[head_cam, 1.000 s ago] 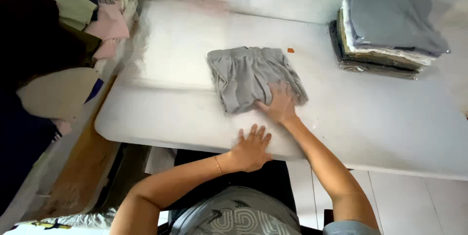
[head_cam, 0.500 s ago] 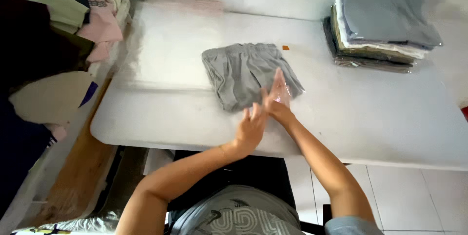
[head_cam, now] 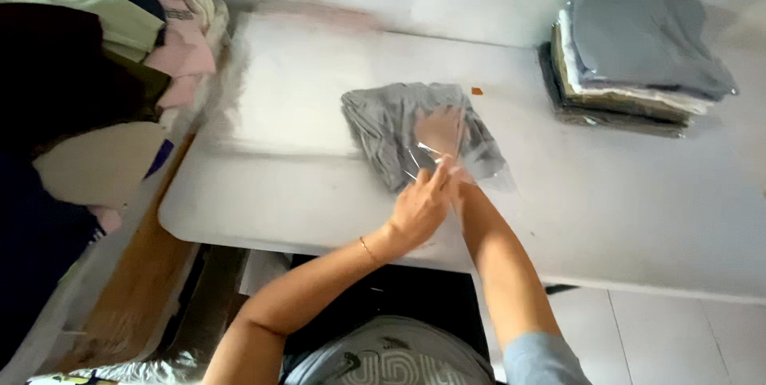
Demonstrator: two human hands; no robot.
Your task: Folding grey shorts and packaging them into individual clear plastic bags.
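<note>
A folded grey garment (head_cam: 391, 126) in a clear plastic bag (head_cam: 487, 163) lies in the middle of the white table (head_cam: 622, 217). My right hand (head_cam: 440, 131) is inside the bag's open end, flat on the garment with fingers spread. My left hand (head_cam: 420, 205) pinches the near edge of the plastic at the bag's mouth, right beside my right wrist.
A stack of folded, bagged clothes (head_cam: 634, 62) sits at the table's far right. A heap of loose garments (head_cam: 96, 58) in pink, cream, black and beige lies off the left edge. A small orange speck (head_cam: 476, 91) is behind the bag. Tiled floor (head_cam: 686, 337) shows at lower right.
My right hand has slid from the garment's near edge into the bag, over the cloth. My left hand rose from the table edge to the bag's mouth and took hold of the plastic.
</note>
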